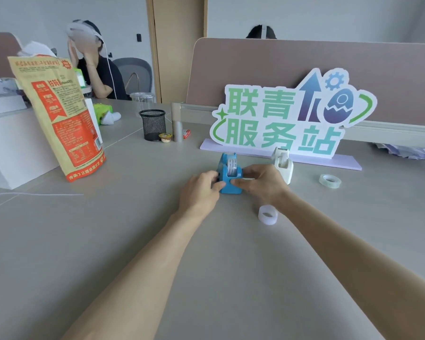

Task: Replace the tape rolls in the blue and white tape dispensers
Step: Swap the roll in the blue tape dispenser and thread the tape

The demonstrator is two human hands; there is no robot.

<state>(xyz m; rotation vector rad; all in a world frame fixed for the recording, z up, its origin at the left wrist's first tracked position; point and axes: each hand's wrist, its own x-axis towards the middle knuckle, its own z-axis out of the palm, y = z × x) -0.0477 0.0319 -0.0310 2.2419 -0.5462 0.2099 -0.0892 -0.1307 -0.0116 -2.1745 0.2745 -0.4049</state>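
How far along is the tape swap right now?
Done: the blue dispenser has a roll seated in it. In hand: left hand and right hand grip its sides. Left: the white dispenser stands untouched; a clear roll and a white roll lie loose on the table.

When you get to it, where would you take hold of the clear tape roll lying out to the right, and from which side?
Probably from straight above. The clear tape roll lies flat on the table with its hole facing up and open space around it, apart from the white dispenser. Pinch across the outer rim, or put one finger in the hole and the thumb outside.
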